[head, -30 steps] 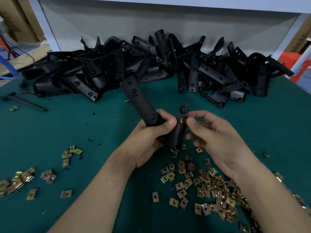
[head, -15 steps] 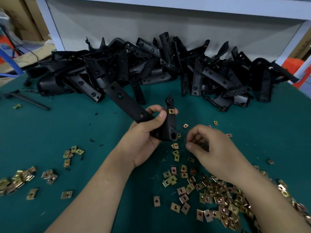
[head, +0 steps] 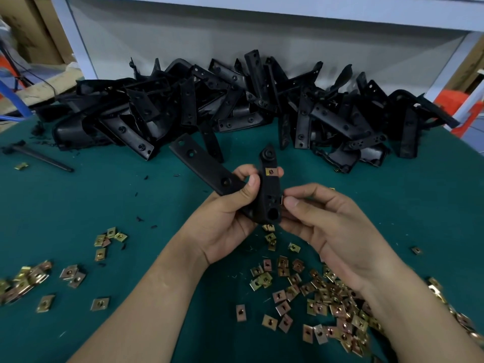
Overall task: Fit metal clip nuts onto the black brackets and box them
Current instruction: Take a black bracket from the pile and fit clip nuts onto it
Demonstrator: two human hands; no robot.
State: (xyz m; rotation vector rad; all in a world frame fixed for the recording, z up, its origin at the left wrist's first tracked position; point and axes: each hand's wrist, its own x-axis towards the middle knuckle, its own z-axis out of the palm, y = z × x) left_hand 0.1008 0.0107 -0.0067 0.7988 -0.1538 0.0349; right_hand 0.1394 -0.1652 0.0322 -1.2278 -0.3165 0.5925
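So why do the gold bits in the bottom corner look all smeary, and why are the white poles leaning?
Head view: the clip nuts at the lower right edge are smeared by blur; the held bracket in the middle is sharp; the wide-angle lens tilts the white posts outward at the top; the light is soft, with only faint shadows on the green mat.

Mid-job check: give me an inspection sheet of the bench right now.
Surface: green mat, littered with parts.
Job's things: held bracket carries one fitted clip nut; bracket pile at the back; loose clip nuts near the person; no box seen.
Clutter: black shavings, black rod at left.
Grippers: left hand grips the held bracket; right hand pinches a second clip nut at its edge.
Cables: dark cable beyond the left edge.
Surroundings: cardboard left, white frame post, orange object right.
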